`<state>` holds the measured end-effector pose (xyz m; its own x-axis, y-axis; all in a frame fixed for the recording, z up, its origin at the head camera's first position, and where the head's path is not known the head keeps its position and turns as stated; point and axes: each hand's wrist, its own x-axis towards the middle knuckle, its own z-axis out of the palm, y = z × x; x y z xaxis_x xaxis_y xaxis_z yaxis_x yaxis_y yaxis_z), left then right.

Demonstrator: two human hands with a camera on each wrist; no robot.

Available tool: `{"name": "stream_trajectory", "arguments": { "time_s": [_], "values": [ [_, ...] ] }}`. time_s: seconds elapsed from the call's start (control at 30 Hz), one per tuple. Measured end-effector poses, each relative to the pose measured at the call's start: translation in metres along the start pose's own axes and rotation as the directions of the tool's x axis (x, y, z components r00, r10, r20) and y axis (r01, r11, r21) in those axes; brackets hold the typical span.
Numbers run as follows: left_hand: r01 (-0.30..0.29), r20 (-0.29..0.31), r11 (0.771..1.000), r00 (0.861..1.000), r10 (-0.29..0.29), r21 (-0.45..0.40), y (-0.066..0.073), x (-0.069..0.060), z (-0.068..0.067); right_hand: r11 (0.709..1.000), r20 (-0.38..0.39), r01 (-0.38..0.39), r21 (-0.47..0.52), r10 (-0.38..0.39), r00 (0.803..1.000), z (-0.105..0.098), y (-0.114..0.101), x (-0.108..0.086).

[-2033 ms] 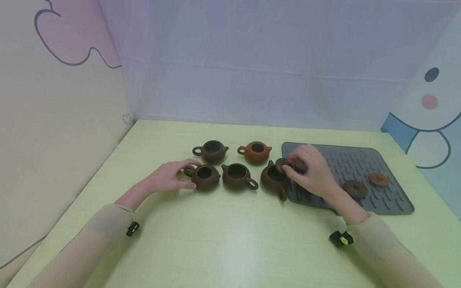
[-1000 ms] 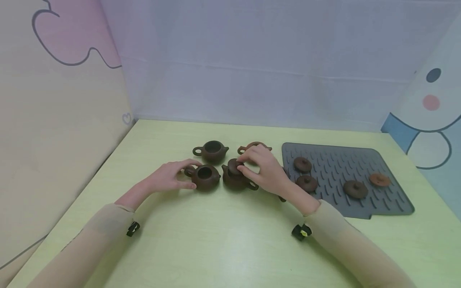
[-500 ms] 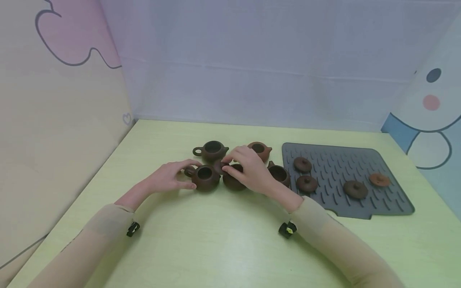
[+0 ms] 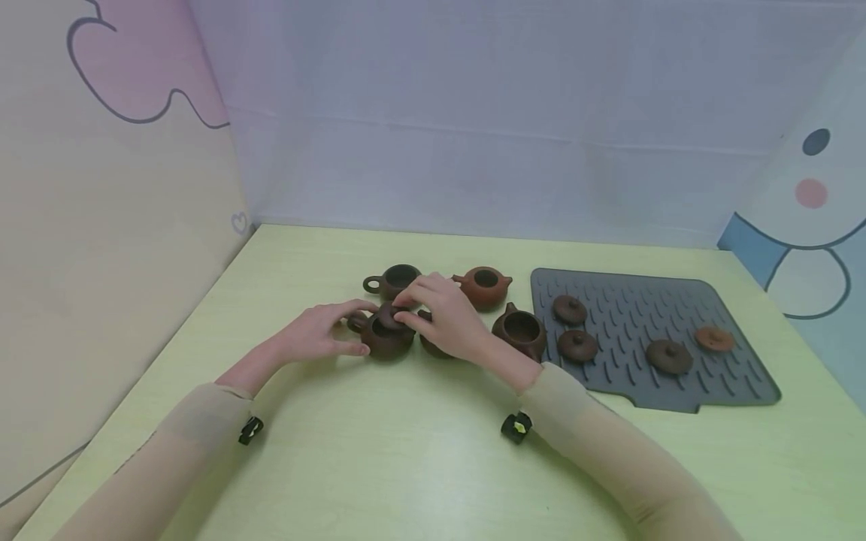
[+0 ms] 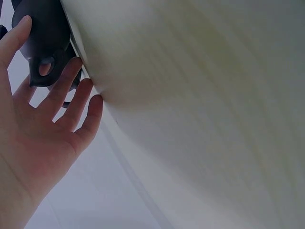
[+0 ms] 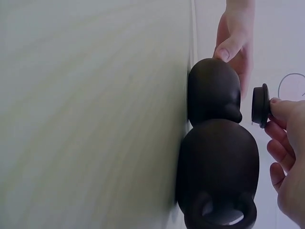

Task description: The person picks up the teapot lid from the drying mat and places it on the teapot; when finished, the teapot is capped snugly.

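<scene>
In the head view my right hand point(image 4: 446, 315) pinches a dark brown teapot lid point(image 4: 389, 315) by its knob, over the opening of the leftmost front teapot point(image 4: 389, 347). The right wrist view shows a gap between the held lid point(image 6: 259, 106) and that teapot point(image 6: 214, 90). My left hand point(image 4: 318, 330) reaches around the handle side of the same teapot; its thumb touches the body, with the other fingers spread and loosely extended. Beside it, partly hidden by my right hand, stands a second dark teapot point(image 4: 436, 347), clearly visible in the right wrist view point(image 6: 219, 167).
Other lidless teapots stand nearby: a dark one point(image 4: 395, 281) behind, a reddish one point(image 4: 484, 288) at the back, and a brown one point(image 4: 519, 334) to the right. A grey ridged mat point(image 4: 625, 300) at right bears several lids, including a reddish lid point(image 4: 714, 339).
My right hand carries the lid leftward, from the right front teapot, over the middle one, to above the leftmost front teapot. My left hand stays in place.
</scene>
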<state>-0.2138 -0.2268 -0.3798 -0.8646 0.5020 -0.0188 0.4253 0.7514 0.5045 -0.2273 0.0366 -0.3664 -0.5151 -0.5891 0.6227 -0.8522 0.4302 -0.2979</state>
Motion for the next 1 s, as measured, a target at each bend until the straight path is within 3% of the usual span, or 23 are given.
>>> {"name": "stream_trajectory", "arguments": {
  "time_s": [0.6, 1.0],
  "values": [
    [-0.001, 0.000, 1.000, 1.000, 0.001, -0.003, -0.002, 0.001, 0.001, 0.991, 0.136, -0.104, -0.083, 0.115, 0.984, 0.009, -0.008, 0.008],
    [-0.008, -0.006, 1.000, 1.000, 0.008, -0.017, -0.001, 0.001, 0.000, 0.984, 0.225, -0.143, -0.109, 0.165, 0.960, 0.014, -0.008, 0.011]
  ]
}}
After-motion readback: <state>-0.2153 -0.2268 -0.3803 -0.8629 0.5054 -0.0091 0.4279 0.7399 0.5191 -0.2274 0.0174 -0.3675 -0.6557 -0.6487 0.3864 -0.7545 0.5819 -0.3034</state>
